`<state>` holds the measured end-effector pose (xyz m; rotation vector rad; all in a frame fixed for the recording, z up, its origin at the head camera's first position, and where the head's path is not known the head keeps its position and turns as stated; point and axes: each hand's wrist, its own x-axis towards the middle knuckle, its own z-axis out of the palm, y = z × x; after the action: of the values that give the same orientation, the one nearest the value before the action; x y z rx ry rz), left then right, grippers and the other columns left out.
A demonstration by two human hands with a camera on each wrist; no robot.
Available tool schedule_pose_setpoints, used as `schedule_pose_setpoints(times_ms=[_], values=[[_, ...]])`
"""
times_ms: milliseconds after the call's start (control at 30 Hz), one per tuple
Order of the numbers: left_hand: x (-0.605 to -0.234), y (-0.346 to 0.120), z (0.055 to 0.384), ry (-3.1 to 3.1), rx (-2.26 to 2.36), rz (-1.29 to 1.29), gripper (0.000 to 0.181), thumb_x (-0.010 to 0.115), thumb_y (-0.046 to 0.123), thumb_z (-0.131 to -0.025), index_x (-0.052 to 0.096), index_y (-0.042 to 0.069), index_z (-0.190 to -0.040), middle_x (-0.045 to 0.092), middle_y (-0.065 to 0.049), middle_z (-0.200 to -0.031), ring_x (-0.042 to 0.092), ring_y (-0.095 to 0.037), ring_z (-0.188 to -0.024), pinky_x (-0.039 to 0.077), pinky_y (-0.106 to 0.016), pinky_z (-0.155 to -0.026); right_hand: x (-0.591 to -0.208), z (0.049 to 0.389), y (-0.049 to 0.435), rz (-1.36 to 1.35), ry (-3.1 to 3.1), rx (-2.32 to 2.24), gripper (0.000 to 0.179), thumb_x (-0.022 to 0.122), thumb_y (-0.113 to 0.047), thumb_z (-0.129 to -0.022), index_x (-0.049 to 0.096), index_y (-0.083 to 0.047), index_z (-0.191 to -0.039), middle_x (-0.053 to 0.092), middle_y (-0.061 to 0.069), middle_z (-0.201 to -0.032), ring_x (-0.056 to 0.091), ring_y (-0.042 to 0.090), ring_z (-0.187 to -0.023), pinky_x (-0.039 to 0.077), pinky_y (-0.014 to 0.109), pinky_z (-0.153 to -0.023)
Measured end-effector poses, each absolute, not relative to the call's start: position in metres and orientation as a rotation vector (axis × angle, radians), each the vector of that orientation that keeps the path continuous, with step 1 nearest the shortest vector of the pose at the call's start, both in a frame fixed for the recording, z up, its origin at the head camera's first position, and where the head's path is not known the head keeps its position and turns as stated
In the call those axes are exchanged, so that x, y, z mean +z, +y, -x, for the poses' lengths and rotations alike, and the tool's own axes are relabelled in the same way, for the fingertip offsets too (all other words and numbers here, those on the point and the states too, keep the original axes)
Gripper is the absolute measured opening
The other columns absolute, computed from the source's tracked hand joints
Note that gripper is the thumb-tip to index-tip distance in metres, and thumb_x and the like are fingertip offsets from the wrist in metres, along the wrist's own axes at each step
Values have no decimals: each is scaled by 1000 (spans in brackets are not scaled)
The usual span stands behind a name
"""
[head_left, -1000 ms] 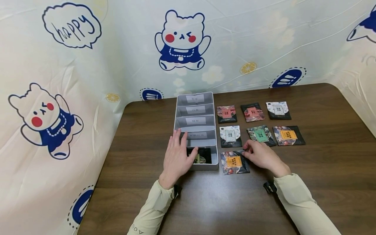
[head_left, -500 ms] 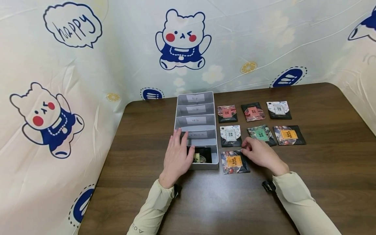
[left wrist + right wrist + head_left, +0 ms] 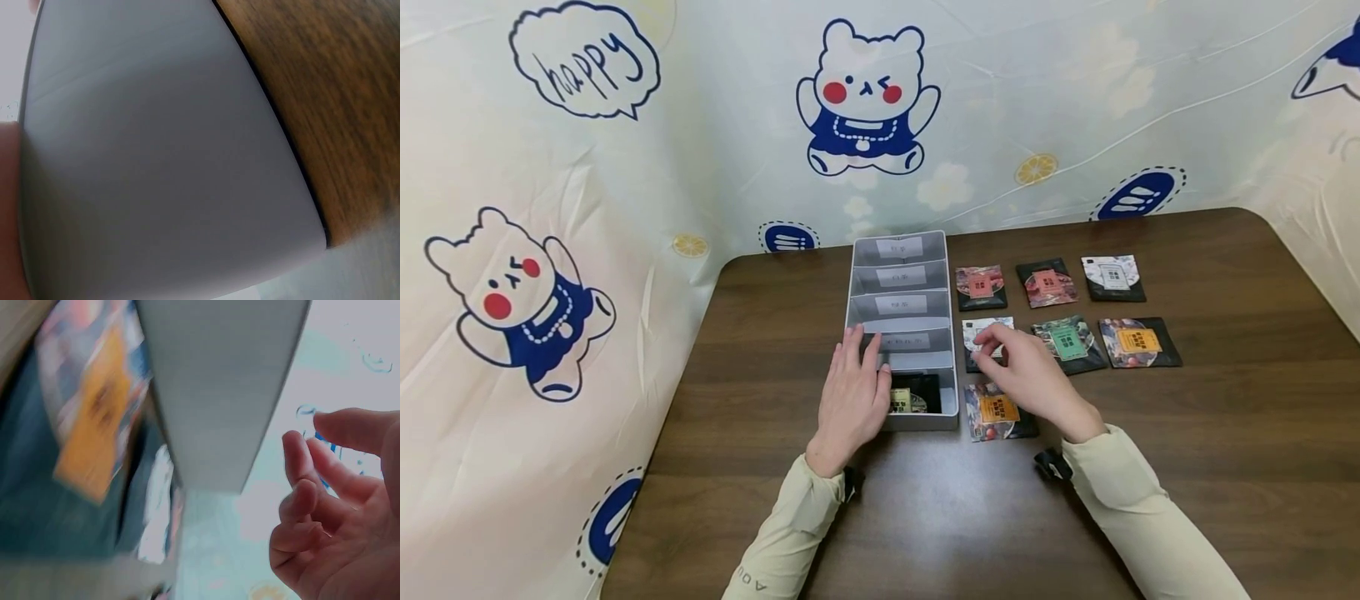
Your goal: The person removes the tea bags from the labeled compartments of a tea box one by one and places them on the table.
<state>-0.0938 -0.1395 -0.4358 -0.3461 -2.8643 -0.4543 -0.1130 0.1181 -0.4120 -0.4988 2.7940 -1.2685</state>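
My left hand [image 3: 853,400] rests on the left rim of a grey divided box [image 3: 955,387], its fingers fairly straight. In the box's nearest compartment lies a black sachet with a yellow-green label [image 3: 913,394]. My right hand [image 3: 1030,371] hovers over the sachets right of the box, holding nothing; in the right wrist view a gap shows between thumb and fingers. Beneath it are a white-and-black sachet [image 3: 972,337], partly covered, and an orange-labelled sachet [image 3: 988,414]. A green-labelled sachet [image 3: 1069,340] lies just beyond the hand.
Further sachets lie on the brown table [image 3: 1240,400]: two red-labelled, one a small sachet [image 3: 980,287] and one a tilted sachet [image 3: 1047,283], a white-labelled sachet [image 3: 1112,277], and another orange-labelled sachet [image 3: 1140,342]. Paper labels mark the box's far compartments. A printed cloth [image 3: 715,108] surrounds the table.
My right hand has moved left and lifted from beside the near orange-labelled sachet to over the white-and-black one. My left hand stays at the box rim; its thumb has drawn in.
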Motion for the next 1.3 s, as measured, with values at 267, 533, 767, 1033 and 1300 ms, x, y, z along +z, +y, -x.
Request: schedule_pose_setpoints(times_ms=[267, 533, 767, 1033, 1300], values=[[-436, -139, 95, -2865, -438, 348, 46, 41, 23, -99, 47, 3, -140, 33, -22, -153, 28, -37, -145, 23, -48, -119, -397, 106, 85, 648, 2742, -1289, 13, 63, -18, -92, 65, -12, -103, 69, -1, -88, 53, 8, -67, 44, 27, -62], [-436, -139, 95, -2872, -423, 361, 46, 39, 22, -100, 46, 2, -140, 33, -23, -153, 27, -37, -146, 22, -47, -120, -399, 98, 68, 697, 2746, -1130, 17, 63, -20, -92, 66, -10, -106, 70, -2, -88, 58, 13, -75, 46, 31, -69], [-436, -140, 94, -2853, -419, 372, 45, 40, 21, -100, 47, 2, -140, 34, -23, -152, 28, -37, -145, 23, -48, -119, -402, 95, 63, 672, 2832, -1008, 17, 63, -23, -92, 66, -14, -106, 68, -5, -87, 55, 11, -74, 44, 28, -63], [-437, -141, 95, -2823, -412, 384, 44, 43, 19, -99, 48, 2, -139, 36, -24, -150, 31, -39, -143, 27, -49, -118, -405, 93, 58, 710, 2902, -959, 15, 64, -23, -91, 68, -14, -103, 69, -5, -86, 55, 12, -73, 44, 29, -64], [-437, -141, 95, -2829, -413, 376, 44, 42, 19, -99, 48, 2, -139, 36, -24, -151, 30, -38, -143, 25, -49, -118, -410, 91, 54, 697, 2956, -1029, 15, 68, -21, -89, 69, -11, -100, 73, -3, -85, 52, 12, -68, 43, 32, -67]])
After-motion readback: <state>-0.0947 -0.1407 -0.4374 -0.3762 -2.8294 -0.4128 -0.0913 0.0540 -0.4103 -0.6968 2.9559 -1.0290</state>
